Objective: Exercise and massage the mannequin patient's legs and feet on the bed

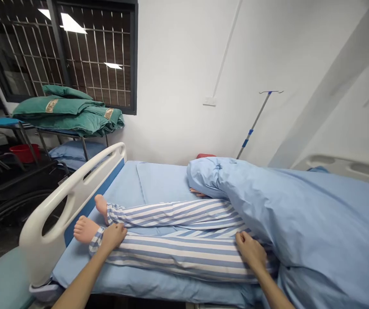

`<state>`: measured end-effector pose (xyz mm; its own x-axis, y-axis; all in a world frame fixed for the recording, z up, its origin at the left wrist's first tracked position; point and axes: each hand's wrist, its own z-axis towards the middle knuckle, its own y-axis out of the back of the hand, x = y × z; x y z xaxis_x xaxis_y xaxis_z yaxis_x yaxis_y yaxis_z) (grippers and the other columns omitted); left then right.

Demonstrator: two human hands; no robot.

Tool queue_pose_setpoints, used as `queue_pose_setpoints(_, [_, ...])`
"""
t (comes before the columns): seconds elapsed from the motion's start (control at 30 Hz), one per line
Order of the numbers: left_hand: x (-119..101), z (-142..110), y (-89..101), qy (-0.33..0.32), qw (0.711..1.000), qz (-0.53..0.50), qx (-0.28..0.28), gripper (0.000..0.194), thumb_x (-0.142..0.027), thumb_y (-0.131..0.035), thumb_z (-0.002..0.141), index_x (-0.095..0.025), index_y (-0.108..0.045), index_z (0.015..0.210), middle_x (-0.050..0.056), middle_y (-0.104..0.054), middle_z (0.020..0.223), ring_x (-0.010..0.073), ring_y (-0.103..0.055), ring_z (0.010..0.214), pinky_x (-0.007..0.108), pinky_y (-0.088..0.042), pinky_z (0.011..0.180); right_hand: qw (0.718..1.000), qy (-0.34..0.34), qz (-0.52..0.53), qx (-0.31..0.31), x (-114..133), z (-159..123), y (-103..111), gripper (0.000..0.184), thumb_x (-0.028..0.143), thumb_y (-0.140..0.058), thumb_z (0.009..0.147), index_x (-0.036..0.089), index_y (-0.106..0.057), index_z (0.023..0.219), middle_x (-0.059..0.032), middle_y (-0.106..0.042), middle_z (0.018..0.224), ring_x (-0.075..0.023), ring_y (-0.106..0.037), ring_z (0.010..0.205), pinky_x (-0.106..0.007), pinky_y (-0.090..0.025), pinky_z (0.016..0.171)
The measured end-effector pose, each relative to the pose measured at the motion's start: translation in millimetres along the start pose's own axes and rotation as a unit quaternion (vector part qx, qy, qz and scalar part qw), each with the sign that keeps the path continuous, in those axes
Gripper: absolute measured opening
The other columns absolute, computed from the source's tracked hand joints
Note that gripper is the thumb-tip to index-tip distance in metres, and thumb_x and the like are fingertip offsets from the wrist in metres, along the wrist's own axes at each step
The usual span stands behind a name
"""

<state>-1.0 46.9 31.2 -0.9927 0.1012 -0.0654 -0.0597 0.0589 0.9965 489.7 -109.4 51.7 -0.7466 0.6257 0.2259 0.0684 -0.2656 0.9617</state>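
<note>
Hospital ward, railed bed [77,193], IV pole [254,124]

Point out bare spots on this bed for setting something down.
Bare sheet lies between the far leg and the bunched blanket, up to the footboard. A narrower strip runs between the near leg and the bed's edge. Crowded: around the right hand, where blanket meets trousers, and the left hand on the near ankle.

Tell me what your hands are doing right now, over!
Left hand on the striped pyjama leg, by the ankle. Right hand on the same leg, at the edge of the blue quilt. Quilt hides the body above the legs.
</note>
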Motion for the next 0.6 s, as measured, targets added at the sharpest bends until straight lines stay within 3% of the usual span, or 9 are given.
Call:
queue_pose_setpoints(0.2, [2,8,-13.2,-0.06,0.997,-0.035,-0.018,0.037,-0.031,-0.03,0.086,-0.017,-0.064,0.092,0.011,-0.069,0.093,0.0248,-0.062,0.09,0.034,-0.043,0.076,0.997,-0.047,-0.055,0.034,24,12,-2,0.035,0.037,-0.037,0.085,0.018,-0.065,0.073,-0.015,-0.067,0.074,-0.0262,-0.063,0.066,-0.029,-0.034,0.052])
queue_pose_setpoints(0.33, [4,7,-14.8,-0.042,0.996,-0.075,-0.025,0.036,-0.031,-0.031,0.086,-0.018,-0.064,0.091,0.011,-0.069,0.092,0.0243,-0.063,0.088,0.034,-0.043,0.076,0.998,0.008,-0.033,0.046,79,14,-27,0.028,0.035,-0.041,0.084,0.017,-0.062,0.083,-0.0118,-0.066,0.073,-0.0243,-0.062,0.07,-0.028,-0.035,0.056])
queue_pose_setpoints(0.47, [4,8,-14.0,-0.039,0.996,-0.082,-0.02,0.036,-0.032,-0.032,0.086,-0.017,-0.064,0.092,0.012,-0.069,0.092,0.0251,-0.063,0.087,0.035,-0.043,0.076,0.983,0.162,0.071,0.041,193,-4,-61,0.025,0.032,-0.045,0.083,0.015,-0.057,0.096,-0.0046,-0.062,0.069,-0.0188,-0.059,0.068,-0.026,-0.036,0.061])
queue_pose_setpoints(0.53, [3,9,-12.6,-0.033,0.996,-0.081,-0.01,0.037,-0.031,-0.032,0.085,-0.017,-0.065,0.093,0.012,-0.069,0.092,0.0259,-0.064,0.087,0.035,-0.044,0.075,0.953,0.256,0.15,0.062,268,-18,-72,0.028,0.031,-0.048,0.08,0.014,-0.054,0.102,-0.0017,-0.06,0.069,-0.0172,-0.057,0.068,-0.026,-0.038,0.065])
queue_pose_setpoints(0.6, [1,10,-10.6,-0.025,0.996,-0.082,0.003,0.038,-0.032,-0.032,0.085,-0.016,-0.066,0.093,0.013,-0.069,0.093,0.0264,-0.064,0.087,0.035,-0.044,0.075,0.905,0.343,0.24,0.08,347,-35,-75,0.039,0.028,-0.055,0.075,0.014,-0.05,0.11,-0.0022,-0.061,0.08,-0.016,-0.057,0.072,-0.027,-0.041,0.069])
